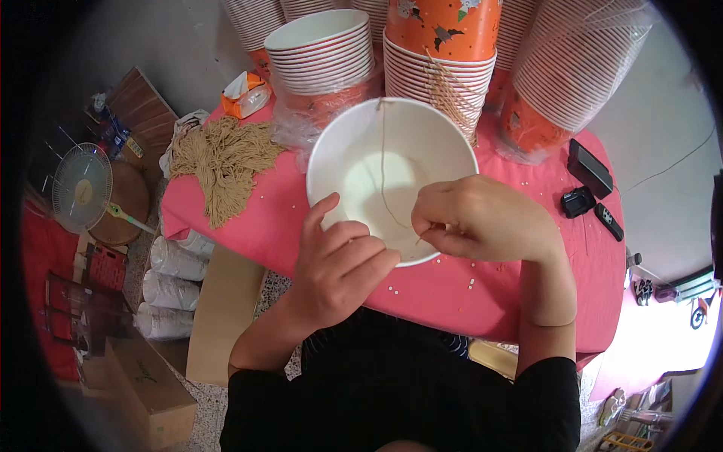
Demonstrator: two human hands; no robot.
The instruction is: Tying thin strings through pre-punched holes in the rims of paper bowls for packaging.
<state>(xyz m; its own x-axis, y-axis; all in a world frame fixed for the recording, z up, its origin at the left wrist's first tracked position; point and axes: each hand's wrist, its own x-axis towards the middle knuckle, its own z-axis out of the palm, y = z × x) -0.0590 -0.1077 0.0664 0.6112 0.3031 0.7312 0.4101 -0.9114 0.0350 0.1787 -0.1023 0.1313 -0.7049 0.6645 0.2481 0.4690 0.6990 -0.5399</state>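
Note:
A white paper bucket (343,139) stands on the pink-covered table with its open top facing me. A thin tan cord (383,151) runs from the far rim down across the inside toward my right hand. With thumb and fingertips pinched together, my right hand (482,218) holds the cord's near end at the near right rim. My left hand (339,264) is curled over the near left rim, gripping the bucket, with one finger raised apart from the others. The lower outside of the bucket is hidden from this angle.
Stacked orange-patterned buckets (324,56) line the table's far side, some in clear plastic. A heap of tan cords (222,162) lies at the left, beside an orange packet (245,94). Small black devices (590,169) sit at the right edge. Tiny white bits dot the pink cloth (422,301).

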